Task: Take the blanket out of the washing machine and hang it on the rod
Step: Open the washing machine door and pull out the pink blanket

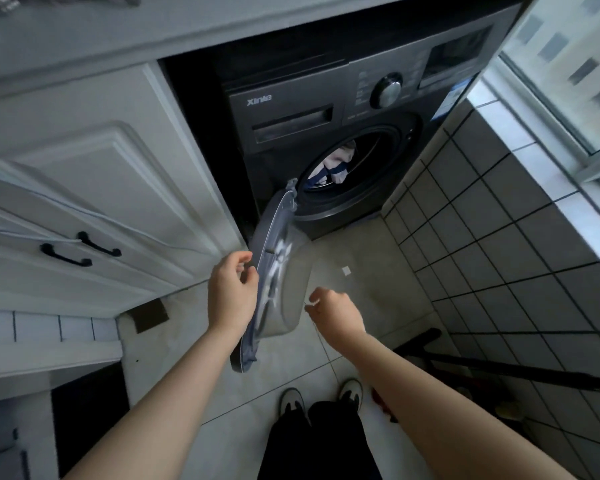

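From my remote seat, the far left shows white cabinets with black handles. Next comes my left hand, fingers loosely curled at the edge of the door; it looks to be touching or just beside the rim, but I cannot tell whether it truly grips it. The door stands swung wide open toward me. Beyond it the washer sits in its dark niche, and inside the drum opening the blanket shows as a bundle of pale and dark-blue cloth, wholly inside the machine. My right hand hangs in the air right of the door, fingers loosely curled and holding nothing, well apart from the drum. Further right is a tiled wall under a window sill.

As I judge it, only the opening is done. Reaching in, pulling the cloth out and carrying it off are all left. No rod is in sight here, so the hanging place lies somewhere outside this view.
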`<control>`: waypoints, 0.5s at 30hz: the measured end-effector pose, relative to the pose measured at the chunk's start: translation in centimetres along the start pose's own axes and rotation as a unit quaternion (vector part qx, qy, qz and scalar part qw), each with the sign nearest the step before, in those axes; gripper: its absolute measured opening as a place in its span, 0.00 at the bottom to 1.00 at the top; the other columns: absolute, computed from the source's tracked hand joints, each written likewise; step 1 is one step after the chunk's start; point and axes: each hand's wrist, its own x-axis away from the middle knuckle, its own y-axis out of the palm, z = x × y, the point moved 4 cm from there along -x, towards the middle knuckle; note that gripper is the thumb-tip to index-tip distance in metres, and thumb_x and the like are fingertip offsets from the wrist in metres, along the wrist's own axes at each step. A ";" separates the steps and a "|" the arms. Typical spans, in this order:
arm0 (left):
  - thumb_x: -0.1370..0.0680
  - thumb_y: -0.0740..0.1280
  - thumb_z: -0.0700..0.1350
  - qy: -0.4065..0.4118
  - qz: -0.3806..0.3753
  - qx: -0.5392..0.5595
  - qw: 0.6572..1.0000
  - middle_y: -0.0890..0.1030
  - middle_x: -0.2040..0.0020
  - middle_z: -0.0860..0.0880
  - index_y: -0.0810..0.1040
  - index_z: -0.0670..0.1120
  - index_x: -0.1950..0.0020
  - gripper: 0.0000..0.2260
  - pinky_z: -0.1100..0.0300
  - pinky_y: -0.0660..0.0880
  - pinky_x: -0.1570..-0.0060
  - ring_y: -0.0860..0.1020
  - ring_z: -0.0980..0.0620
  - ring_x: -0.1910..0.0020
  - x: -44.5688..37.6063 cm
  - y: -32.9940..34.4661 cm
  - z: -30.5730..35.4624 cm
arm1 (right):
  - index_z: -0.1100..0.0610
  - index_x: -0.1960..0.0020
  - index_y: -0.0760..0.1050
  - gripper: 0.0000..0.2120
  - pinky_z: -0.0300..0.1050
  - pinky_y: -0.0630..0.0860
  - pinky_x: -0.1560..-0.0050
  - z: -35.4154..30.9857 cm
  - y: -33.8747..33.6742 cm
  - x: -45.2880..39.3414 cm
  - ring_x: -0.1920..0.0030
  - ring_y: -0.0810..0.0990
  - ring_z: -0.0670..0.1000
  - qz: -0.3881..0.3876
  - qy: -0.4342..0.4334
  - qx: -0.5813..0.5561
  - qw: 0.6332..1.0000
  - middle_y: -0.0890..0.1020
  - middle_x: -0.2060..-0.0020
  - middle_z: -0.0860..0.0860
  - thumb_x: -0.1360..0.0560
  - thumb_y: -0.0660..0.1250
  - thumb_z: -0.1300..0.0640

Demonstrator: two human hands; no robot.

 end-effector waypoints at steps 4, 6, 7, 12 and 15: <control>0.25 0.66 0.37 0.052 -0.026 0.013 0.998 0.82 0.49 0.50 0.79 0.46 0.46 0.10 0.55 0.76 0.47 0.79 0.51 0.51 -1.2 2.5 3.5 | 0.52 0.40 0.74 0.13 0.48 0.78 0.53 4.3 -3.8 -1.2 0.49 0.79 0.59 0.009 0.015 0.036 0.999 0.81 0.48 0.56 0.23 0.62 0.50; 0.26 0.67 0.37 0.076 -0.036 -0.006 0.996 0.82 0.50 0.50 0.80 0.46 0.47 0.10 0.55 0.76 0.48 0.79 0.50 0.50 -1.8 4.1 4.9 | 0.52 0.40 0.74 0.13 0.47 0.77 0.55 6.4 -5.9 -2.1 0.49 0.79 0.58 0.019 0.016 0.049 0.998 0.81 0.48 0.54 0.23 0.62 0.49; 0.26 0.67 0.37 0.084 -0.041 -0.021 0.995 0.83 0.50 0.51 0.80 0.47 0.47 0.10 0.55 0.76 0.48 0.79 0.50 0.50 -2.1 5.1 5.6 | 0.52 0.41 0.74 0.13 0.47 0.77 0.56 7.4 -7.1 -2.7 0.49 0.79 0.58 0.025 0.014 0.056 0.998 0.81 0.48 0.54 0.22 0.62 0.49; 0.25 0.67 0.39 0.087 -0.086 -0.070 0.990 0.82 0.50 0.51 0.79 0.47 0.45 0.10 0.56 0.75 0.48 0.79 0.50 0.49 -3.4 10.3 8.7 | 0.56 0.45 0.74 0.10 0.47 0.77 0.59 11.5 -12.3 -5.7 0.52 0.79 0.59 0.043 0.003 0.092 0.995 0.81 0.53 0.55 0.22 0.61 0.52; 0.26 0.67 0.38 0.078 -0.103 -0.091 0.987 0.82 0.50 0.50 0.79 0.46 0.45 0.11 0.51 0.75 0.47 0.78 0.48 0.48 -3.9 13.2 10.2 | 0.56 0.46 0.73 0.10 0.49 0.78 0.58 13.7 -14.6 -7.7 0.52 0.79 0.59 0.043 0.000 0.104 0.994 0.80 0.53 0.56 0.22 0.61 0.51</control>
